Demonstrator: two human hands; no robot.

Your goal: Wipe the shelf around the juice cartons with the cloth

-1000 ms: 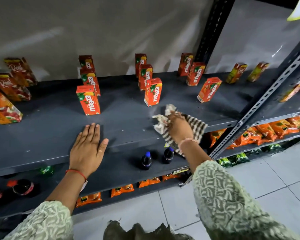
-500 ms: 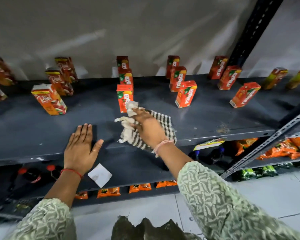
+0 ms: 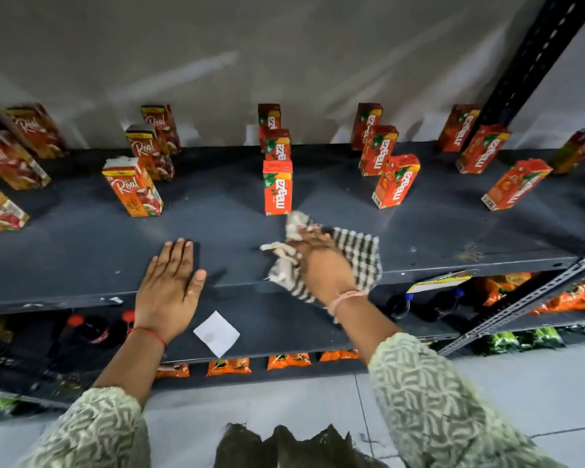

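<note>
My right hand (image 3: 321,265) presses a checked black-and-white cloth (image 3: 358,255) onto the dark grey shelf (image 3: 81,251), just in front of a red Maaza juice carton (image 3: 277,187). The cloth hangs partly over the shelf's front edge. More Maaza cartons (image 3: 396,185) stand in rows to the right and behind. Orange Real cartons (image 3: 132,192) stand on the left. My left hand (image 3: 169,285) lies flat with its fingers spread on the shelf near the front edge and holds nothing.
A slotted metal upright (image 3: 534,55) rises at the right and a diagonal brace (image 3: 527,298) crosses below it. Lower shelves hold dark bottles (image 3: 92,329), orange snack packs (image 3: 228,366) and a white paper square (image 3: 217,332). A rusty patch (image 3: 470,253) marks the shelf at right.
My right hand has swept the cloth leftward along the shelf front, from beside the right Maaza cartons to in front of the middle one. My view has shifted left. My left hand stays flat.
</note>
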